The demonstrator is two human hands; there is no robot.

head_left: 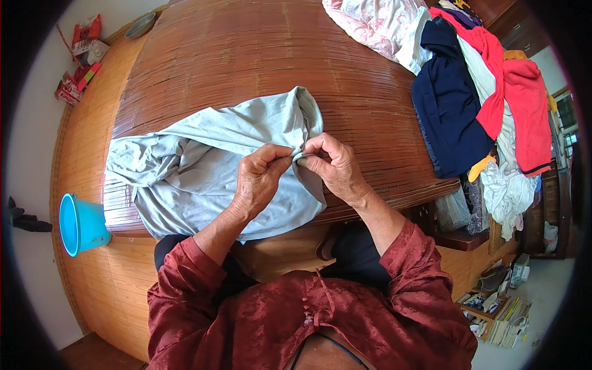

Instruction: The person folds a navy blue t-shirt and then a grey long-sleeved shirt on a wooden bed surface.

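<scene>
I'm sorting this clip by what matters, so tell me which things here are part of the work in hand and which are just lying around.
In hand:
- light grey garment, spread on the bamboo mat
- left hand and right hand, both pinching its edge

Lying about:
- pile of clothes, navy, red, white and pink
- blue bucket
- metal bowl
- red packets
- stacked papers

Pale grey-blue garment (209,163): thin matt cloth, soft and creased, pinched at one edge by left hand (259,179) and right hand (333,166); it lies on a bamboo slat mat (246,55), brown, finely ribbed, faint sheen. Surrounding bed frame (86,123): varnished wood, smooth, mildly glossy; blue bucket (80,223): smooth plastic, slight shine. Sleeves (185,290): dark red patterned fabric with satin-like lustre; pile of clothes (481,92): matt cloth in navy, red, white, pink.
</scene>
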